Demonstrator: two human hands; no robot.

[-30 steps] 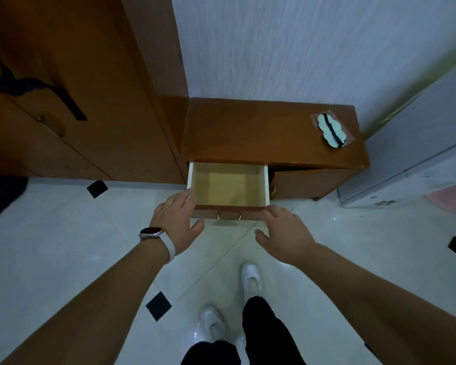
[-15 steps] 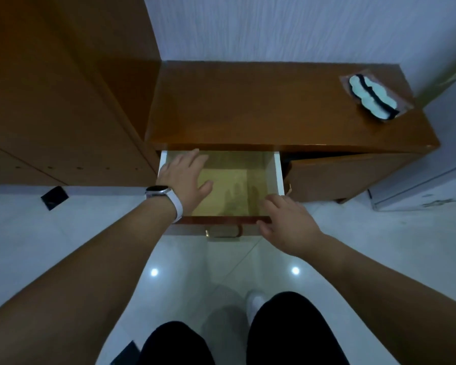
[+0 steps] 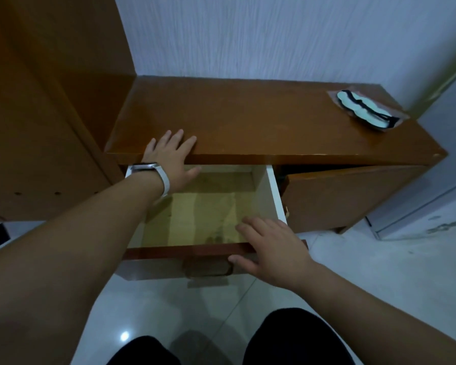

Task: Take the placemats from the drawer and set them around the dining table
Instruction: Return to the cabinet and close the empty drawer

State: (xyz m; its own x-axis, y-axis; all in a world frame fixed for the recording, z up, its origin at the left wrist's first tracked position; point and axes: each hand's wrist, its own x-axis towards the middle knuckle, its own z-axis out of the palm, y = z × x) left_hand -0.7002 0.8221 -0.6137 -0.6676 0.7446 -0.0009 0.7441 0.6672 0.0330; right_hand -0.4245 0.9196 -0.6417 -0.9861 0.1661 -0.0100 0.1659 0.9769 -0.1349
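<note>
Head view, only one I've got.

Hard to read: drawer (image 3: 273, 196) is pulled out, and its floor is covered by a flat yellow-green layer (image 3: 203, 214). I can't tell if that's the placemats or just a liner; dim light, no edges resolve. The back left corner of the drawer is hidden behind my left forearm. The handle (image 3: 208, 267) is half in shadow below the front rim.

Left hand (image 3: 169, 156): fingers straight and apart, flat on the front edge of the counter (image 3: 248, 119), thumb hanging down over the drawer opening. Watch (image 3: 149, 167) on that wrist.

Right hand (image 3: 271, 248): fingers loosely spread, reaching over the drawer's front right corner, thumb outside on the drawer face. Gripping nothing. Can't tell if the fingertips touch the layer.

Around: clear packet with a pale, dark-strapped item (image 3: 363, 109) at the counter's far right end. Cabinet door (image 3: 340, 196) right of the drawer stands ajar. Wardrobe (image 3: 37, 101) on the left. Knees (image 3: 287, 335) cut off at the bottom.
</note>
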